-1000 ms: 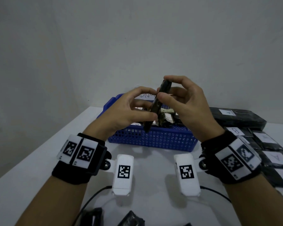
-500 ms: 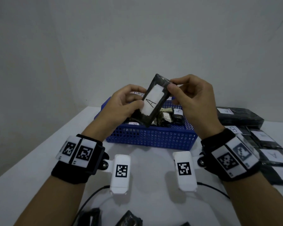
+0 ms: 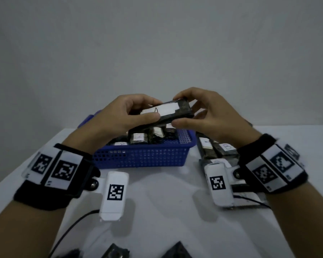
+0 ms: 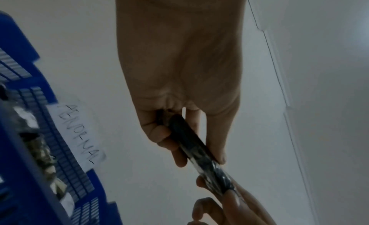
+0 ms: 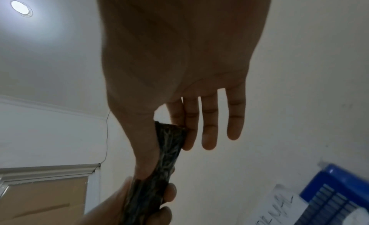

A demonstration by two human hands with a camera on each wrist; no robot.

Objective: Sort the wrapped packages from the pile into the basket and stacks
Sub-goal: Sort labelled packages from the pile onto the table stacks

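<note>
Package in dark plastic wrap, flat and oblong with a white label marked A (image 3: 166,112), sits in mid-air just above the blue perforated plastic basket (image 3: 140,157), held at both ends. The left hand (image 3: 119,116) pinches the end toward the basket's left side, thumb across the label and fingers (image 4: 163,133) curled beneath. The right hand (image 3: 211,116) takes the opposite end between thumb and forefinger, its other fingers (image 5: 209,122) nearly straight and off the wrap. The package's long axis runs roughly level, from one hand across to the other, with the label face up toward the head camera.

More wrapped packages lie inside the basket, which carries a white paper sign with handwritten lettering (image 4: 79,133) on its far wall. Just right of the basket, on the white bench (image 3: 166,202), rows of dark labelled packages (image 3: 216,149) lie flat; one reads A, another B.

Judging by the label, this package likely belongs with the A row right of the basket, so the right hand is the nearer one to carry it, once the left lets go
</note>
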